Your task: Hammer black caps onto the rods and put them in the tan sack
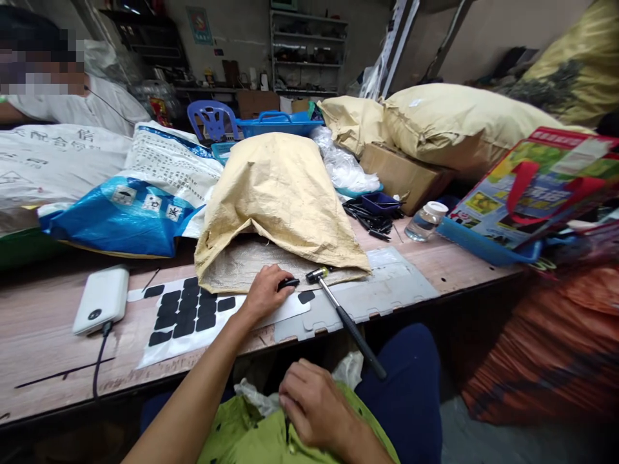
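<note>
Step in hand, judged: handling a black piece (289, 283), pinched in the left hand (264, 291) at the sack's (283, 200) mouth, inside the table's (43, 361) front edge. Right hand (312, 401) curls short of that edge, contents cannot be told. Next move probably calls for clearing the hammer (341, 310).

A workshop: hammer (355, 332), bulging sacks (280, 193) and cardboard box (399, 171) on a worktable (43, 303), apparently loaded shelves (309, 63) in dimness behind.

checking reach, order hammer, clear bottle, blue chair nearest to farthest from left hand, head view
1. Hammer, just right of the left hand
2. Clear bottle, farther right on the table
3. Blue chair, behind the table
</note>
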Tool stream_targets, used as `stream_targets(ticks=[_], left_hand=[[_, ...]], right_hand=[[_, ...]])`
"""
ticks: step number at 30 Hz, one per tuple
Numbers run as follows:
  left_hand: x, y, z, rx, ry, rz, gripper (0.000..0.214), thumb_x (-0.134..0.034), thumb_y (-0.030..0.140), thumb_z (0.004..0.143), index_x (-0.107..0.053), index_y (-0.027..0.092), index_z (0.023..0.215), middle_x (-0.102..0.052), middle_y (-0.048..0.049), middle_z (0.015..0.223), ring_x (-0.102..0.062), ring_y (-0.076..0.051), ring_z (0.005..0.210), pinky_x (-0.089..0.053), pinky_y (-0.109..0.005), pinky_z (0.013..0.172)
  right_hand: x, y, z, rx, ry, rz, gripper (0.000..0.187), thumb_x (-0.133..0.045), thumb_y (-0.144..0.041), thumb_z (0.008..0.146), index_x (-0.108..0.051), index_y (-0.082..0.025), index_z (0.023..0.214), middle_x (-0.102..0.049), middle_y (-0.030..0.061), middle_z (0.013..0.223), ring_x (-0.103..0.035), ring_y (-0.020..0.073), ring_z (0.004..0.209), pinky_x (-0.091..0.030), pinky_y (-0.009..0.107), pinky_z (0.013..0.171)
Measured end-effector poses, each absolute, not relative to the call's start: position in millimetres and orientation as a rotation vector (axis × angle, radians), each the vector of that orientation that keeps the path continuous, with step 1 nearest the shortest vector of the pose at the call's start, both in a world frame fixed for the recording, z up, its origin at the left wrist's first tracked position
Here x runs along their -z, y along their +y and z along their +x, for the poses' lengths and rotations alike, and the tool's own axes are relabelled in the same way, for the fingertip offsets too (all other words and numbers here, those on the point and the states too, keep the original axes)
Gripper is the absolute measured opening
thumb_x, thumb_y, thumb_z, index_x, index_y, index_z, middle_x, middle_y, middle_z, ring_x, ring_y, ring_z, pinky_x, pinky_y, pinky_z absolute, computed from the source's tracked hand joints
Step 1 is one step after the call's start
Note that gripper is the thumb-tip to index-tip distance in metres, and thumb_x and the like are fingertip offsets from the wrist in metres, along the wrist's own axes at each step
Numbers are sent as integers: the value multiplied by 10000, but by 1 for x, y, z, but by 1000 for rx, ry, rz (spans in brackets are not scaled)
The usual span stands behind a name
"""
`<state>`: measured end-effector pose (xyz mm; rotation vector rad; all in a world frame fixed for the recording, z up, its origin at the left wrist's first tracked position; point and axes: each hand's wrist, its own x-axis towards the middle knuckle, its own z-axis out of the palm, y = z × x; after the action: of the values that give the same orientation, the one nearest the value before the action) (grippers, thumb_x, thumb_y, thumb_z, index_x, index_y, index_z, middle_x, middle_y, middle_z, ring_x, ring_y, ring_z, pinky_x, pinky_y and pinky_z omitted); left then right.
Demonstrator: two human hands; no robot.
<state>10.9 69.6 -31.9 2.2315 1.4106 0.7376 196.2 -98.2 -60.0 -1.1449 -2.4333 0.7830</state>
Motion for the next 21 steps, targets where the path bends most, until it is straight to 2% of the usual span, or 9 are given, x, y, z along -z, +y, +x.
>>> stream_targets(ticks=[3, 5, 8, 12, 16, 18, 21], left_hand=[[39, 65, 10, -805, 1390, 2154, 272, -704, 313, 854, -746, 228, 1109, -678, -66, 956, -550, -260, 959, -418, -374, 868], [41, 64, 8, -837, 1385, 2109, 314, -735, 311, 830, -732, 227, 1132, -686, -63, 973, -551, -260, 962, -416, -372, 866], [41, 63, 7, -859, 1375, 2072, 283, -758, 293, 806, -734, 226, 1080, -692, -53, 953, -559, -254, 950, -413, -362, 852], [39, 64, 7, -865, 1357, 2075, 186, -755, 290, 814, -748, 215, 983, -691, -46, 933, -562, -244, 952, -406, -357, 861], [39, 64, 6, -851, 1353, 2071, 182, -732, 337, 850, -752, 221, 989, -690, -38, 931, -557, -233, 947, -408, -351, 860], [39, 65, 6, -851, 1347, 2061, 169, -724, 332, 860, -753, 221, 984, -689, -35, 927, -556, -229, 949, -410, -348, 862], [41, 65, 5, -857, 1340, 2055, 164, -741, 305, 843, -753, 222, 984, -688, -30, 934, -556, -226, 948, -410, -348, 866]], right_hand=[[14, -99, 215, -488, -2168, -993, 149, -570, -164, 914, -644, -253, 1007, -682, 71, 934, -616, 222, 846, -489, 361, 771], [-1, -89, 234, -275, -1906, -1182, 157, -600, -173, 902, -635, -258, 1029, -672, 89, 973, -616, 251, 912, -499, 396, 821], [2, -69, 263, -129, -1739, -1562, 166, -591, -300, 921, -663, -239, 1058, -671, 111, 1038, -618, 284, 974, -498, 440, 873], [28, -53, 280, -483, -1709, -1754, 295, -575, -451, 934, -665, -230, 1108, -700, 69, 898, -654, 216, 722, -497, 313, 615], [42, -52, 280, -776, -1572, -1746, 354, -572, -499, 938, -629, -213, 1139, -657, -5, 673, -598, 175, 537, -457, 271, 530], [43, -55, 277, -806, -1490, -1704, 385, -590, -494, 936, -620, -198, 1179, -663, -2, 686, -614, 176, 576, -482, 273, 565], [39, -60, 271, -712, -1370, -1593, 437, -635, -476, 921, -595, -189, 1248, -718, 62, 891, -677, 205, 773, -535, 290, 670]])
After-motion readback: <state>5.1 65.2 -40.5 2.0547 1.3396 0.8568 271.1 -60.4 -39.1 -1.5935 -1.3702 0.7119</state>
